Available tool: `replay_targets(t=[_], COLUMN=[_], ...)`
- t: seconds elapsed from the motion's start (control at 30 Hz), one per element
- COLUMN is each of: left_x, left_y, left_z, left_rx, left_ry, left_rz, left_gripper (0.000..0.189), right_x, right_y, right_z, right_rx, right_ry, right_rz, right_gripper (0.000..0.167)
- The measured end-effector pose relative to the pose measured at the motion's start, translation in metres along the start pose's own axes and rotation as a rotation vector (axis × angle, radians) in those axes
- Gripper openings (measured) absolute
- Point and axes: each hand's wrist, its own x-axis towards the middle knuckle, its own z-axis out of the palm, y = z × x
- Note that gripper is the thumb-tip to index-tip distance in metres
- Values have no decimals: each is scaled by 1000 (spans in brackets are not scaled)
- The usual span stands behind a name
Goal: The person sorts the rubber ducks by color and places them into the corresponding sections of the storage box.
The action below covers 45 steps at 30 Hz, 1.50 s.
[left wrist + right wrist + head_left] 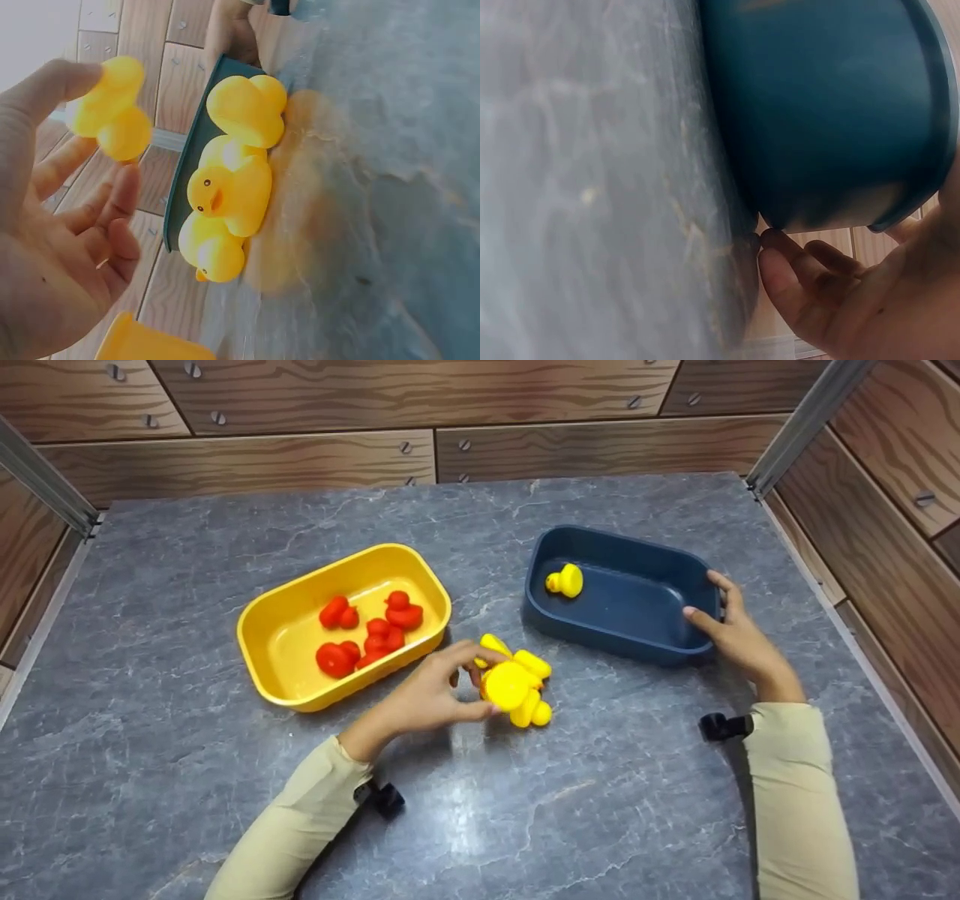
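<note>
My left hand (420, 694) pinches a yellow rubber duck (507, 687) between thumb and fingers, raised above the table. Several more yellow rubber ducks (534, 664) lie in a cluster just beyond and beneath it; the left wrist view shows these ducks (236, 195) close together on the tabletop. To the right is a dark blue bin (600, 636) with one yellow duck (570, 581) at its left end. My right hand (750, 649) holds this bin's right end, thumb over the rim and fingers along the outer wall. In the right wrist view, curled fingers (780, 274) sit by that wall.
A yellow bin (262, 682) stands at the left with several red rubber ducks (335, 660) inside. Both bins rest on a grey marbled tabletop (600, 810). Wood-patterned panels (300, 465) border the table at the back and sides.
</note>
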Motion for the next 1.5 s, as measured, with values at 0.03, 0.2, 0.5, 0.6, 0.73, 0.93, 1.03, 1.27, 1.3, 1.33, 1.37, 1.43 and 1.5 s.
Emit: replay_targets(t=[0.03, 0.2, 0.5, 0.6, 0.73, 0.93, 1.03, 1.27, 1.3, 1.33, 1.37, 1.43, 1.5], left_x=[2, 9, 30, 40, 55, 81, 92, 116, 120, 123, 126, 133, 138], left_y=[0, -1, 9, 15, 26, 40, 43, 48, 48, 49, 50, 51, 53], left_z=[0, 0, 1, 1, 2, 6, 9, 18, 19, 21, 22, 23, 24], left_rx=[-18, -122, -266, -283, -277, -259, -258, -282, -278, -276, -271, -257, -231], left_ry=[30, 132, 169, 175, 172, 191, 200, 215, 217, 219, 220, 218, 209], left_rz=[1, -40, -97, -86, -79, -48, -49, -83, -86, -85, -87, -97, -112], left_gripper=[48, 48, 51, 51, 50, 50, 51, 50, 50, 49, 49, 48, 48], right_x=[0, 0, 1, 0, -2, -6, -6, -3, -3, -4, -4, -4, -4], right_y=[0, 0, 3, 4, 5, 2, 1, -1, -1, -1, -2, -2, -2], right_z=[0, 1, 2, 2, 4, 1, 0, 3, 2, 1, 1, -1, -2], right_rx=[-4, -18, -28, -29, -28, -6, -14, 14, 6, -3, -12, -36, -55], right_ry=[-1, -7, -13, -18, -28, -8, -1, -3, -3, -1, 1, 2, 0], right_rz=[1, 3, 13, 17, 15, -1, -4, -5, -2, 1, 4, 15, 22], right_gripper=[81, 81, 81, 82, 83, 83, 83, 83, 83, 83, 84, 84, 84])
